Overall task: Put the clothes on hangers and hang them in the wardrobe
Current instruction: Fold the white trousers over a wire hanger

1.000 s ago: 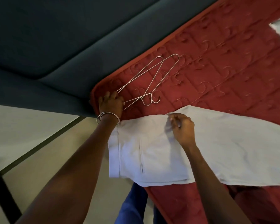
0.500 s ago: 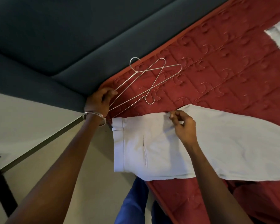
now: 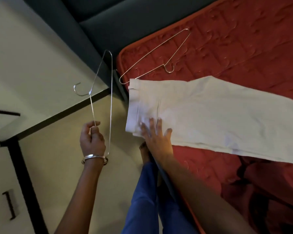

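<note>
Fingers: left hand (image 3: 91, 141) pinches hanger (image 3: 110, 102), off bed's corner | right hand (image 3: 156, 136) flat on trousers (image 3: 210, 115) waistband | trousers' long axis runs rightward along bed (image 3: 243, 48) | right nearer

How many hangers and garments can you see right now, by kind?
Wire hangers: 2, one gripped by the left hand over the floor, one lying on the red bed cover
White trousers: 1, under the flat right hand
Total: 3
</note>
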